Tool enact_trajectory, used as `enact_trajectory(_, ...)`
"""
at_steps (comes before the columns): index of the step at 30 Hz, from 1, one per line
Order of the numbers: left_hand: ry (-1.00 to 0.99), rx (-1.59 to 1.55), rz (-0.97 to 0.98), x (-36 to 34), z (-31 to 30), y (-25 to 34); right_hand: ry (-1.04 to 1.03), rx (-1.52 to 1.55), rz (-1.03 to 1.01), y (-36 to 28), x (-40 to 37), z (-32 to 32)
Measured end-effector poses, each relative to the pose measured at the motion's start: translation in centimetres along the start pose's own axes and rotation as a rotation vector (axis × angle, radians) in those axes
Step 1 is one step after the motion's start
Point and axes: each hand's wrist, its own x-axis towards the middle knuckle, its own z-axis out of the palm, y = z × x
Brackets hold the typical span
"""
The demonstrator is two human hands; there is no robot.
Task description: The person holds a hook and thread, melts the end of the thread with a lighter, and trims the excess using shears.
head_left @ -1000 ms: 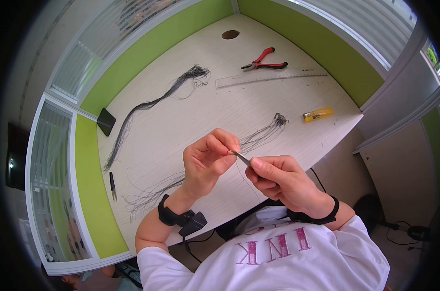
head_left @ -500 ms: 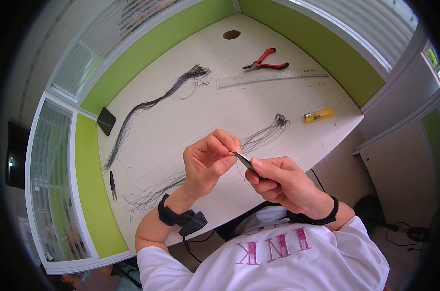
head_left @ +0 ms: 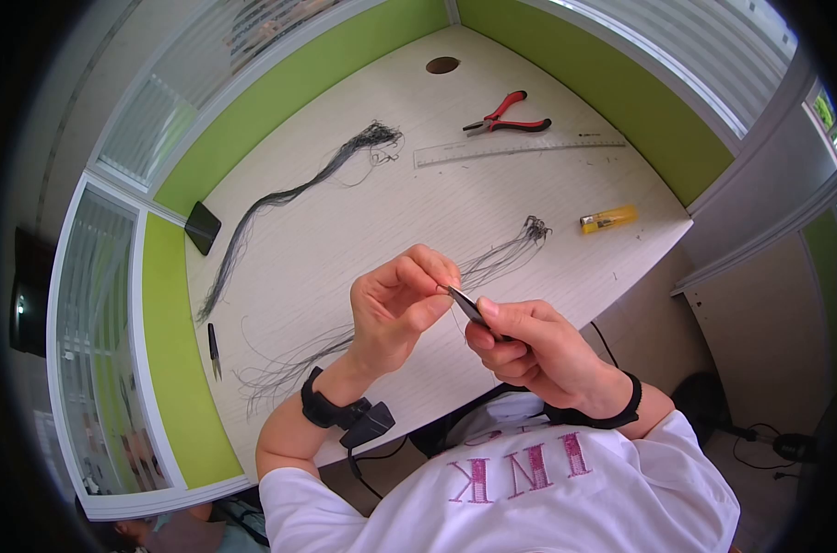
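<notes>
My right hand [head_left: 548, 348] is closed around a dark, slim tool [head_left: 474, 311] with a pale metal tip, which looks like tweezers or small snips. The tool's tip meets the fingertips of my left hand [head_left: 402, 300], which are pinched on a thin dark thread [head_left: 457, 323]. Beneath and behind my left hand lies a bundle of dark threads [head_left: 506, 251], its knotted end to the upper right and its loose ends to the lower left. What exactly sits between the left fingertips is too small to make out.
A second dark thread bundle [head_left: 294, 192] lies at the desk's left. Red-handled pliers [head_left: 509, 120], a clear ruler [head_left: 520, 150] and a yellow lighter [head_left: 609, 218] are at the right. At the left edge are a black device [head_left: 203, 229] and a black-handled pointed tool [head_left: 215, 352]. Green partitions [head_left: 612, 101] border the desk.
Both hands hold nearly the same pose. The tool in my right hand has tilted very slightly, and the thread below its tip hangs a little differently.
</notes>
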Motion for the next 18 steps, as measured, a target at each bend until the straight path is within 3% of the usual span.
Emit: enact_trajectory(18, -0.01, 0.018, -0.012, -0.02, 0.0, -0.01, 0.015, -0.047, -0.006, -0.14, -0.13, -0.1)
